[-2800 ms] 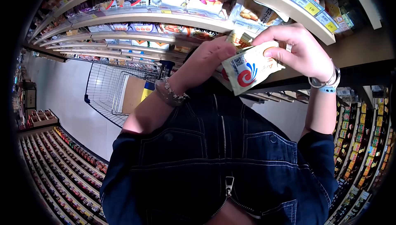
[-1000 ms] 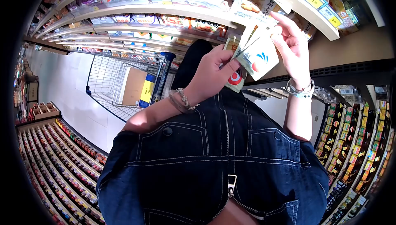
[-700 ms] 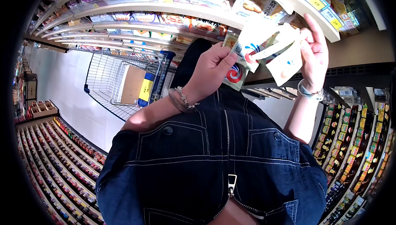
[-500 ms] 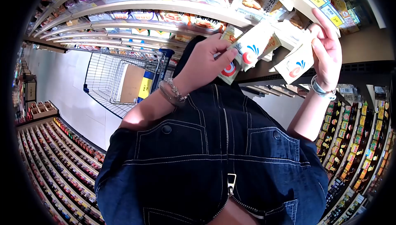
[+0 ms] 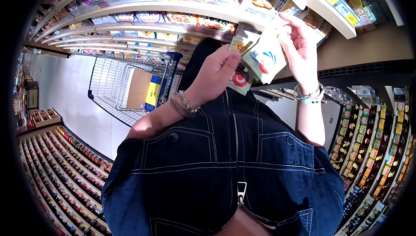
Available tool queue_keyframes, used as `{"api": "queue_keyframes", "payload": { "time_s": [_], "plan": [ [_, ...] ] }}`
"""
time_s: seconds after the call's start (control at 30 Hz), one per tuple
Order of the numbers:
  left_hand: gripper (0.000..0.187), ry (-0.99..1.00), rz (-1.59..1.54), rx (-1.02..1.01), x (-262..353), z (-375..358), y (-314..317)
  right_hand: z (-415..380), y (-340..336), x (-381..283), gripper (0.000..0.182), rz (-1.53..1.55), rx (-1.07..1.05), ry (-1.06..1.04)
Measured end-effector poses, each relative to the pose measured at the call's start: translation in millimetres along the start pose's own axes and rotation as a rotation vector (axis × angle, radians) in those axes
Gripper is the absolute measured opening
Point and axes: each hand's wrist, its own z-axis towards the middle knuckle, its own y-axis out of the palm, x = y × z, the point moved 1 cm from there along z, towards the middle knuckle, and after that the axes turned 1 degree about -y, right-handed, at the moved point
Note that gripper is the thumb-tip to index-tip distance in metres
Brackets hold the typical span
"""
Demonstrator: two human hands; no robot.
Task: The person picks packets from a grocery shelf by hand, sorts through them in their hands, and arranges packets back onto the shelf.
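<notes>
The left hand (image 5: 216,69) grips a few sachets with red swirls (image 5: 241,81), thumb pressed over their edge. Just to its right, the right hand (image 5: 299,50) pinches a pale sachet with a blue-and-red logo (image 5: 268,58) between thumb and fingers, forefinger raised. The sachets overlap in view, in front of a stocked shelf (image 5: 203,13) on the far side. At left stands a wire shopping cart (image 5: 169,78) containing a brown board (image 5: 139,89).
</notes>
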Motion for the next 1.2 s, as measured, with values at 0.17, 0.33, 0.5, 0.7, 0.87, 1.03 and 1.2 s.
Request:
{"api": "queue_keyframes", "payload": {
  "time_s": [0.17,0.33,0.5,0.7,0.87,1.03,1.2],
  "plan": [
    [0.038,-0.316,-0.330,-0.134,-11,-7,4,-20,14,8,0.038,-0.149,-0.047,0.067],
    [0.047,-0.386,-0.371,-0.223,-26,-24,9,-30,18,14,0.040,0.149,0.084,0.116],
    [0.050,-0.525,-0.682,-0.266,-22,-30,9,-44,29,24,0.040,0.130,0.039,0.300],
    [0.037,-0.716,-0.886,-0.395,-23,-26,7,-50,28,20,0.042,-0.155,-0.114,0.186],
    [0.041,-0.573,-0.577,-0.377,-11,-26,16,-50,38,9,0.051,-0.306,0.008,0.095],
    [0.055,-0.391,-0.596,-0.102,-16,-25,21,-64,53,27,0.053,0.238,0.182,0.269],
    [0.069,-0.370,-0.566,0.003,-26,-29,29,-76,65,32,0.059,0.228,0.033,0.275]
  ]
}}
